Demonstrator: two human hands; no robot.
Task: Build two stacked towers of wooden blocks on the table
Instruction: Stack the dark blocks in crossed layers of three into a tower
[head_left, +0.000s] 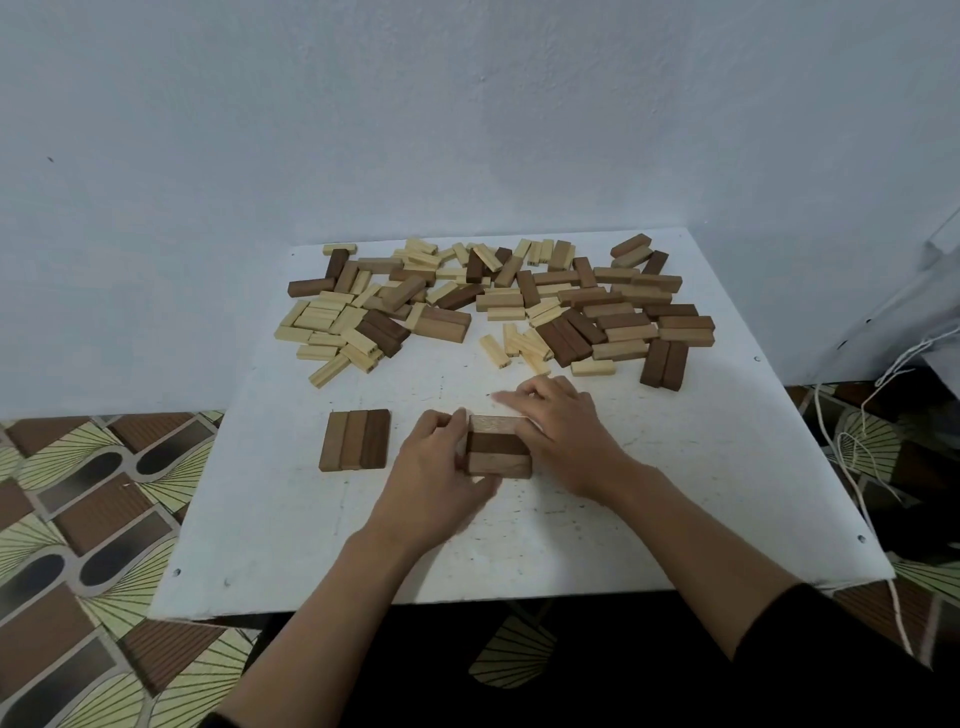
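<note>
1. Left hand (441, 467): fingers curled against the left end of the small block stack (498, 451), thumb up by its top edge. Narrow grip, holding the stack.
2. Right hand (561, 431): draped over the stack's right end and far corner, fingers bent on it. One finger points left along the far edge, blurred. Thumb hidden.
3. Stack sits between the two hands, at the middle of the white surface (311, 545), nearer the front edge than the back. Top layer is three blocks side by side, running left to right: light, dark, light. Number of layers beneath cannot be told.
4. A flat row of three blocks (355, 440) lies to the left of the left hand, apart from it, running front to back.
5. Loose pile of blocks (493, 306), pale and brown, spreads across the far half of the surface. Its nearest pieces lie just beyond the right hand.
6. Open room: bare surface in front of the stack to the near edge, and wide to the right.
7. Past the right edge, a white cord (852, 467) trails over the patterned floor (78, 519).
</note>
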